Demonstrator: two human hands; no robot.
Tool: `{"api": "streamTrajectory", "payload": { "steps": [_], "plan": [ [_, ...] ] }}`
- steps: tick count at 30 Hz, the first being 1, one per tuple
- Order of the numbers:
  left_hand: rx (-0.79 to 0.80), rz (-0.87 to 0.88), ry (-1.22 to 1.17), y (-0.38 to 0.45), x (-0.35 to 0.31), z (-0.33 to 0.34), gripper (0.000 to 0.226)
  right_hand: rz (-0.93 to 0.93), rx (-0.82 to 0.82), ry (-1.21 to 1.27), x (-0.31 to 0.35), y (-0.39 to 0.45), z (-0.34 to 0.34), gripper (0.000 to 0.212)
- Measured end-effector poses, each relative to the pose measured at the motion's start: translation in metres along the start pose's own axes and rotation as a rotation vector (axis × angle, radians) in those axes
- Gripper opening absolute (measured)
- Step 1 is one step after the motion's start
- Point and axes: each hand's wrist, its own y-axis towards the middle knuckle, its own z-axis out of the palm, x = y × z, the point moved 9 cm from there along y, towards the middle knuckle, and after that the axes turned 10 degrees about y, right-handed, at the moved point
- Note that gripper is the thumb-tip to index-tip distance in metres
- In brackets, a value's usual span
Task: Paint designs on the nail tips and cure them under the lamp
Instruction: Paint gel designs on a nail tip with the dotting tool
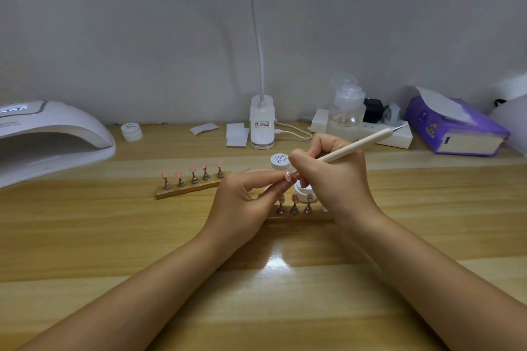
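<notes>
Pinching a pink nail tip point(287, 176) at mid-counter point(114, 236), the left hand point(245, 205) meets the right hand point(328, 177) gripping a brush point(353, 148); curing lamp point(48, 137) sits at the far-left edge, open wood nearer.

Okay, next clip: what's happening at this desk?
A person is painting a nail tip. The left hand pinches the tip while the right hand works a cream-handled brush against it. Five pink tips wait on a wooden stand; the curing lamp sits far left, nothing visible inside it.
</notes>
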Motion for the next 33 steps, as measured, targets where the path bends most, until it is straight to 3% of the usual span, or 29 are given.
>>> {"api": "streamTrajectory", "payload": {
  "steps": [33],
  "plan": [
    [-0.01, 0.022, -0.014, 0.0005, -0.0014, -0.0009, 0.027, 0.018, -0.001, -0.005, -0.0015, -0.0003, -0.0014, 0.044]
  ]
}}
